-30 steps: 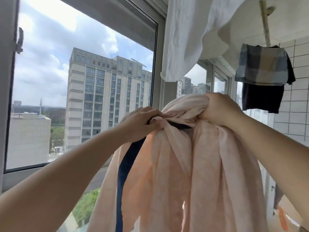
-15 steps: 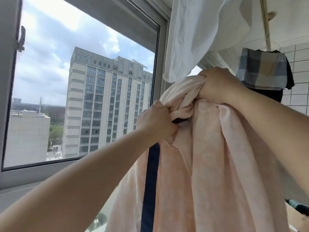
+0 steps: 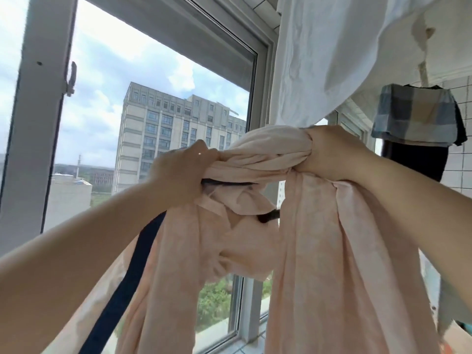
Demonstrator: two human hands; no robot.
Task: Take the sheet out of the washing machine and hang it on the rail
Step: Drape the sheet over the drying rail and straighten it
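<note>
Both hands hold the bunched sheet (image 3: 260,154) high to reach a rail not in view: left hand (image 3: 184,172) grips at nine o'clock, right hand (image 3: 332,152) at three.

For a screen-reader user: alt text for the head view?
Two raised hands, left and right, grip a bunched pale pink sheet that drapes down before a window. A white cloth and checked garment hang above.
</note>
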